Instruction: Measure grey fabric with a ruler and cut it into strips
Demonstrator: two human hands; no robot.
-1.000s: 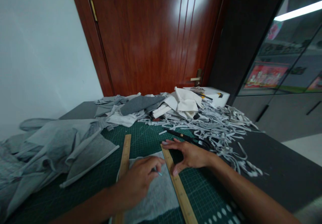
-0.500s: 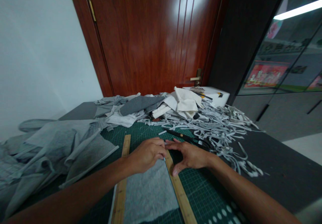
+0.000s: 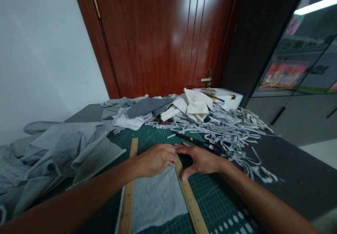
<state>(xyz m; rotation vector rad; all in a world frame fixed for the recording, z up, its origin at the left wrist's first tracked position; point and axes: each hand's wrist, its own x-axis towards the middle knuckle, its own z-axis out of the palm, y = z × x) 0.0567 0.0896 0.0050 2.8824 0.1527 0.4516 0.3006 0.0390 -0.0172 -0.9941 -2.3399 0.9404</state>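
Observation:
A piece of grey fabric (image 3: 158, 200) lies flat on the green cutting mat (image 3: 210, 199). Along its right edge runs a wooden ruler (image 3: 190, 199), and a second wooden ruler (image 3: 128, 199) lies over its left side. My left hand (image 3: 159, 159) is closed at the fabric's upper right corner, against the right ruler. A small pale blue tip shows under its fingers; the rest of that thin pen-like tool is hidden. My right hand (image 3: 201, 159) rests with thumb and fingers spread on the upper part of the right ruler.
Black scissors (image 3: 196, 141) lie just beyond my right hand. Behind them are heaped grey fabric strips (image 3: 231, 128), cloth scraps (image 3: 152, 107) and a white box (image 3: 231, 99). More grey fabric (image 3: 68, 149) is piled at left. A wooden door (image 3: 158, 41) stands behind the table.
The view has shifted slightly. Both hands keep nearly the same place at the right ruler, and the rulers and fabric lie as before.

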